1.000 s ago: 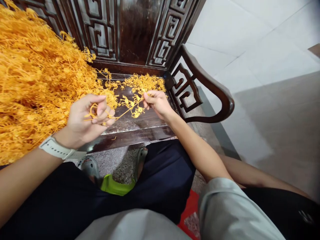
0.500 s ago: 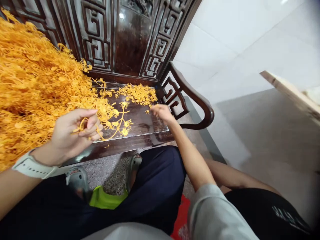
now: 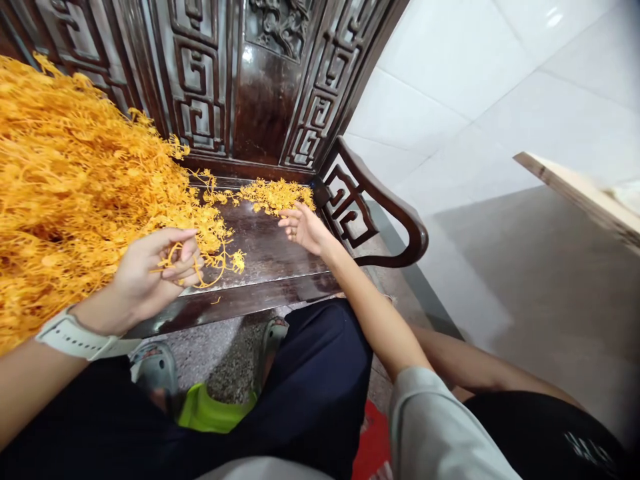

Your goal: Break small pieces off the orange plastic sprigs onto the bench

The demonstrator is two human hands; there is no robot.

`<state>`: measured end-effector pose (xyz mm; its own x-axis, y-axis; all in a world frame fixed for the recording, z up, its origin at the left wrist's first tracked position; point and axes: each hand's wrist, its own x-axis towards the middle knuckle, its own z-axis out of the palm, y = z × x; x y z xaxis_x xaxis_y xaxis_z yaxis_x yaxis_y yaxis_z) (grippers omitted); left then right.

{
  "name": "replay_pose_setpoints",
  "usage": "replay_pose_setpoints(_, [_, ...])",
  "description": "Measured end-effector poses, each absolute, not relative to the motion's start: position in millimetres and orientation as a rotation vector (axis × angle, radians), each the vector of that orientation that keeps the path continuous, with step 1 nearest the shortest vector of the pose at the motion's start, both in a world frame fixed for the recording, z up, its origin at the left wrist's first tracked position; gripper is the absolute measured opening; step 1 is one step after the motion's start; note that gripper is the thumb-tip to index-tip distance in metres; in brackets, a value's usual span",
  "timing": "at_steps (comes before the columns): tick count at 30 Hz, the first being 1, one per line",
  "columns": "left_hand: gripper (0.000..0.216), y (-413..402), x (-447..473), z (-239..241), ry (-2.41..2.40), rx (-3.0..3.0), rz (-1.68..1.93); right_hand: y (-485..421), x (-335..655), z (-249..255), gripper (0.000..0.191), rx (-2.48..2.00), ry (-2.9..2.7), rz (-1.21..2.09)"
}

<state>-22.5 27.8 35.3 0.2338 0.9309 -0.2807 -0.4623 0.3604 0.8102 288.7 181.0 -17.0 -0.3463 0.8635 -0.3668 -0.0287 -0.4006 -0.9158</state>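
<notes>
My left hand (image 3: 147, 270) is closed on a thin yellow plastic flower stem (image 3: 219, 272), which curves out to the right and ends in small blossoms. Beside this hand rises a large heap of the same yellow plastic sprays (image 3: 80, 180). My right hand (image 3: 306, 229) hovers over the right end of the dark wooden bench seat (image 3: 263, 247), fingers loosely apart, with nothing visible in them. Just beyond its fingertips lies a small pile of loose yellow blossoms (image 3: 270, 195), partly covered by the hand.
A carved bench back (image 3: 263, 127) stands behind the seat, and a curved armrest (image 3: 415, 230) closes its right end. On the right a board edge (image 3: 575, 190) juts in. Below are a green plastic object (image 3: 213, 410), a red item (image 3: 373, 437) and another person's leg (image 3: 480, 357).
My right hand has moved up and left to the small pile, its fingers spreading. Fewer blossoms show on the stem in my left hand. The view has shifted slightly.
</notes>
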Motion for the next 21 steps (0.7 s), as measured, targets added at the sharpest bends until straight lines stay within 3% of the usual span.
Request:
replay_pose_setpoints(4, [0.038,29.3,-26.9,32.5,0.805,0.678,1.074,166.5,268.6,-32.5,0.024,-1.316,-1.613,1.831])
replay_pose_setpoints(10, [0.041,30.8,-26.2,30.1,0.646,0.701,1.061,135.8,231.7,-20.0,0.056,-1.041,-1.669,2.100])
replay_pose_setpoints(15, [0.042,30.9,-18.9,22.2,0.631,0.703,1.009,119.5,213.7,-2.8,0.041,-0.919,-1.566,2.037])
replay_pose_setpoints(21, [0.043,24.9,-12.1,19.1,0.698,0.738,0.865,121.6,213.7,-4.7,0.039,-0.928,-1.366,1.944])
